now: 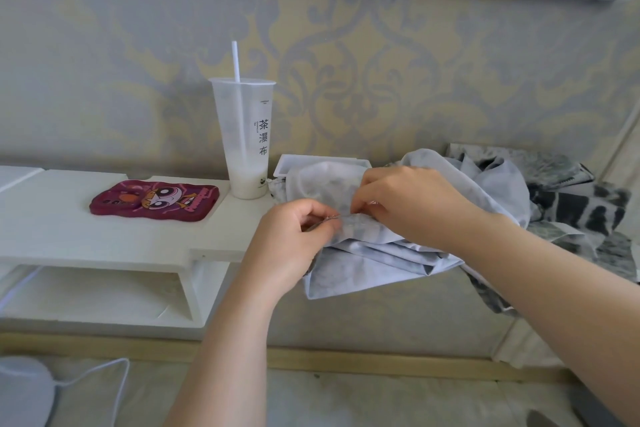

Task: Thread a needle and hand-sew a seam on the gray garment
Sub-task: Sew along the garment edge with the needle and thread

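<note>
The gray garment [388,253] lies bunched over the right end of a white shelf [104,239], one folded edge raised between my hands. My left hand [294,239] pinches that edge at its left end with thumb and curled fingers. My right hand [415,201] grips the same edge just to the right, fingertips curled down onto the cloth. A thin glint near my left fingertips may be the needle; I cannot tell for sure. No thread shows.
A tall plastic cup with a straw [246,142] stands behind my left hand. A pink cartoon phone case [156,199] lies on the shelf to the left. A white box [294,163] sits behind the garment, patterned dark fabric [581,211] to the right.
</note>
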A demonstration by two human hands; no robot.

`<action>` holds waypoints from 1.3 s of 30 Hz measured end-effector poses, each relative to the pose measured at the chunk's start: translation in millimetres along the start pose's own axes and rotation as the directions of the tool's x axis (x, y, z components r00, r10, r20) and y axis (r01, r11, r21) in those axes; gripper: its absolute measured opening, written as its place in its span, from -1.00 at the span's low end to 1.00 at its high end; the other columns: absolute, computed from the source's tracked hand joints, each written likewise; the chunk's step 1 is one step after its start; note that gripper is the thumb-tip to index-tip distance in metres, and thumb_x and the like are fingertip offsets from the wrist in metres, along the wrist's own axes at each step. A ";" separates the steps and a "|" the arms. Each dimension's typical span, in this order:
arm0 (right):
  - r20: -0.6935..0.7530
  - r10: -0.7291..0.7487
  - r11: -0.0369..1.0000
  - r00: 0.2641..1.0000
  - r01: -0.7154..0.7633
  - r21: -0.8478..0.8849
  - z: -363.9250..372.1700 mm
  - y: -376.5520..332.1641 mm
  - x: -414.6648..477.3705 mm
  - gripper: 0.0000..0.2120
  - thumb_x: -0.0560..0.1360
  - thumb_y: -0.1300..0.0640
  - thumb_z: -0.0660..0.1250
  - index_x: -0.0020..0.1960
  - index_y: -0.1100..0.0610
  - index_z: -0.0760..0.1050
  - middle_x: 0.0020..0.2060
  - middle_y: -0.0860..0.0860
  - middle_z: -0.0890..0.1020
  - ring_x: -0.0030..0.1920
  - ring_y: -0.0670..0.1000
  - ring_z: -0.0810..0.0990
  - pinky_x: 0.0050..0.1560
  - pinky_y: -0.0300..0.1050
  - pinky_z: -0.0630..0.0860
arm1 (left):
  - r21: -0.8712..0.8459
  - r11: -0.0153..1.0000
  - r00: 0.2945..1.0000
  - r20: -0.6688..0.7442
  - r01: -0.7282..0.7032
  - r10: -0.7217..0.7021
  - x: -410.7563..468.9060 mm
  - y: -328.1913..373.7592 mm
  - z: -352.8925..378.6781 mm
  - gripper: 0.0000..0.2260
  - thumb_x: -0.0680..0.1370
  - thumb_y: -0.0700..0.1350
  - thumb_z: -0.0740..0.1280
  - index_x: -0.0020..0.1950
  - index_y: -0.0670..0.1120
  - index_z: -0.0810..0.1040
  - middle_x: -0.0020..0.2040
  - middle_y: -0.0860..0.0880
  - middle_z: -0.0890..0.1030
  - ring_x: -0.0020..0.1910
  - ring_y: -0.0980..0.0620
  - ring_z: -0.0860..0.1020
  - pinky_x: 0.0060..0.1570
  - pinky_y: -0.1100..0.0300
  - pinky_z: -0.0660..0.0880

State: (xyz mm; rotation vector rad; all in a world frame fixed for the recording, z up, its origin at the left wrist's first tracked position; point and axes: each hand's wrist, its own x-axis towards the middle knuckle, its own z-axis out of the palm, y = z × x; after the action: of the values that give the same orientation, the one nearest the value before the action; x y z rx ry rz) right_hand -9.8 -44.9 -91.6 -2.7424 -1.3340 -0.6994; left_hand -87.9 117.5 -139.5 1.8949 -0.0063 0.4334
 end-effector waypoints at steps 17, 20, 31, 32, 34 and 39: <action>0.035 -0.016 0.990 0.999 0.011 0.139 -5.6 -3.3 -0.8 -0.77 0.53 0.18 0.23 -0.05 -0.04 0.64 -0.07 -0.06 0.62 -0.16 0.05 0.59 -0.22 0.08 0.52 | -0.055 0.998 0.997 0.074 0.040 -0.036 0.9 -2.2 -3.5 -0.93 0.52 -0.11 0.38 -0.13 0.05 0.63 -0.20 0.08 0.69 -0.22 0.17 0.61 -0.14 0.34 0.46; 0.032 -0.040 0.987 0.999 0.034 0.159 -5.6 -4.3 -1.0 -0.78 0.54 0.14 0.23 -0.05 0.00 0.65 -0.07 -0.03 0.62 -0.17 0.07 0.60 -0.22 0.09 0.52 | -0.062 0.997 0.996 0.080 0.046 -0.041 0.9 -2.1 -3.3 -0.94 0.52 -0.11 0.38 -0.10 0.03 0.63 -0.18 0.04 0.70 -0.15 0.04 0.64 -0.07 0.22 0.48; 0.024 -0.034 0.873 0.999 0.018 0.488 -6.5 -9.2 -9.5 -0.84 0.57 0.22 0.20 0.10 0.08 0.48 -0.19 0.01 0.65 -0.21 0.02 0.57 -0.16 -0.05 0.48 | -0.185 0.980 0.997 0.036 0.072 -0.067 0.9 -0.6 -3.4 -0.96 0.51 -0.11 0.39 -0.10 -0.03 0.64 -0.18 -0.10 0.69 -0.22 0.08 0.59 -0.21 0.33 0.46; 0.026 -0.046 0.843 0.999 0.025 0.537 -7.2 -10.6 -11.2 -0.87 0.57 0.21 0.19 0.10 0.10 0.44 -0.21 0.04 0.64 -0.22 0.05 0.55 -0.18 -0.05 0.47 | -0.204 0.976 0.997 0.030 0.079 -0.075 1.0 -0.3 -3.3 -0.96 0.52 -0.11 0.39 -0.09 -0.04 0.64 -0.15 -0.17 0.67 -0.22 0.03 0.57 -0.24 0.33 0.46; -0.006 -0.068 0.818 0.998 0.060 0.572 -7.0 -13.7 -13.1 -0.88 0.56 0.16 0.26 0.09 0.10 0.43 -0.21 0.02 0.62 -0.23 0.03 0.53 -0.21 -0.10 0.47 | -0.225 0.971 0.996 0.015 0.084 -0.083 1.2 0.5 -3.0 -0.96 0.52 -0.12 0.39 -0.09 -0.04 0.64 -0.11 -0.20 0.66 -0.21 0.00 0.56 -0.28 0.37 0.46; -0.153 -0.028 0.878 0.988 0.097 0.468 1.3 -18.1 -10.4 -0.97 0.51 0.11 0.35 -0.08 0.06 0.53 -0.28 -0.08 0.59 -0.31 -0.18 0.47 -0.34 -0.13 0.43 | -0.236 0.967 0.996 0.017 0.091 -0.089 0.1 4.5 -0.1 -0.96 0.51 -0.13 0.39 -0.08 -0.03 0.64 -0.16 -0.17 0.67 -0.21 0.02 0.59 -0.31 0.43 0.44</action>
State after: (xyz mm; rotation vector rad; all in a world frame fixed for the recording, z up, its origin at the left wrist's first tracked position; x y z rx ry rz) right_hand -28.5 -40.8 -100.1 -2.2291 -1.3516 -0.4756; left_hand -88.8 116.0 -135.4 1.6545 0.0229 0.3480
